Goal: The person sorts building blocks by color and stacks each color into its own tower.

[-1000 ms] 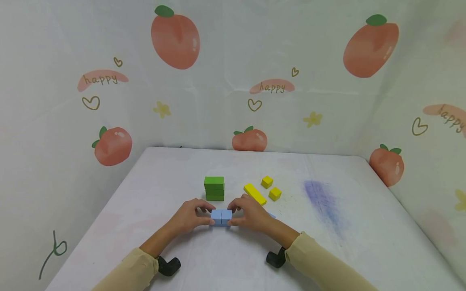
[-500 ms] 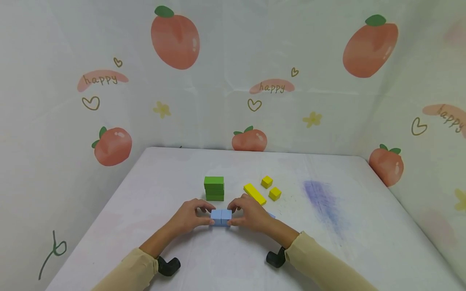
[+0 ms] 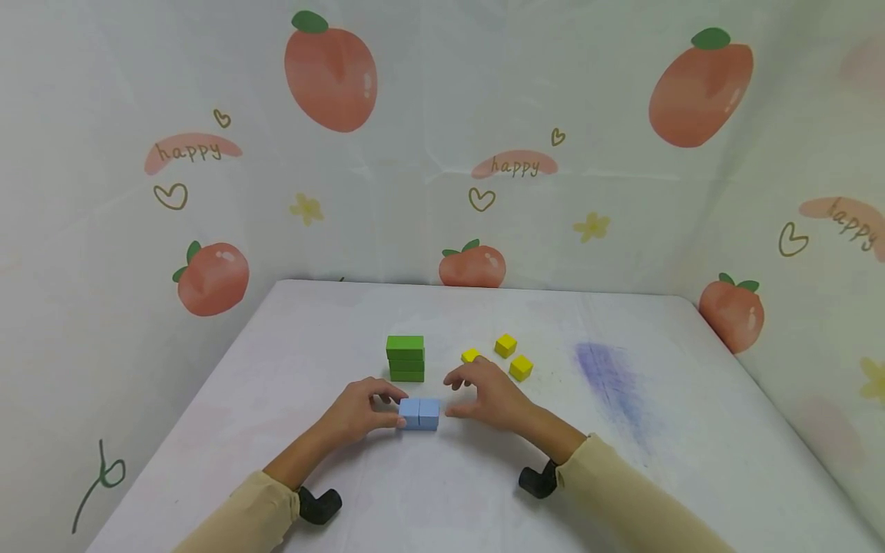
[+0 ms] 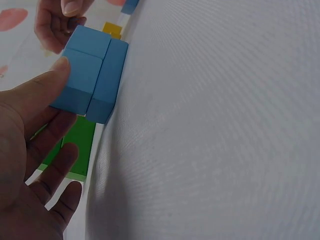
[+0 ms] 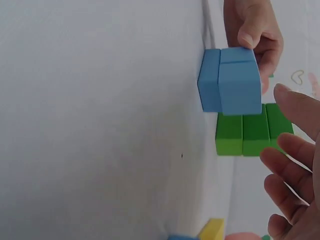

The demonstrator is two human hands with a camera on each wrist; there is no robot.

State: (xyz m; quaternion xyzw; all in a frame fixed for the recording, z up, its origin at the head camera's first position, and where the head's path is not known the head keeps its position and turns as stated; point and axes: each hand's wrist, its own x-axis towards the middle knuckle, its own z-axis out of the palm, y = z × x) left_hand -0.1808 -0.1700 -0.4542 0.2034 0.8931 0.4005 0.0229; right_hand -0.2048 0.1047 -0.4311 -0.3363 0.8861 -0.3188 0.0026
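Note:
Two light blue cubes [image 3: 419, 412] sit side by side on a flat blue block [image 5: 210, 82], low on the table. My left hand [image 3: 361, 409] pinches the left blue cube, thumb on its near face and forefinger behind; its other fingers spread loosely in the left wrist view. My right hand [image 3: 494, 395] hovers just right of the blue blocks, apart from them, with relaxed fingers and nothing held. Behind the blue blocks stands a stack of green blocks [image 3: 406, 358], lying one on another.
Two yellow cubes [image 3: 506, 345] lie back right, with a yellow bar [image 3: 470, 355] partly hidden behind my right hand. Another blue piece [image 4: 130, 6] shows at the edge of the left wrist view. A purple smudge [image 3: 611, 376] marks the white tabletop [image 3: 719, 430].
My right hand has let go of the right blue cube and moved off to the right, its fingers opening. My left hand and the blue blocks stay in place.

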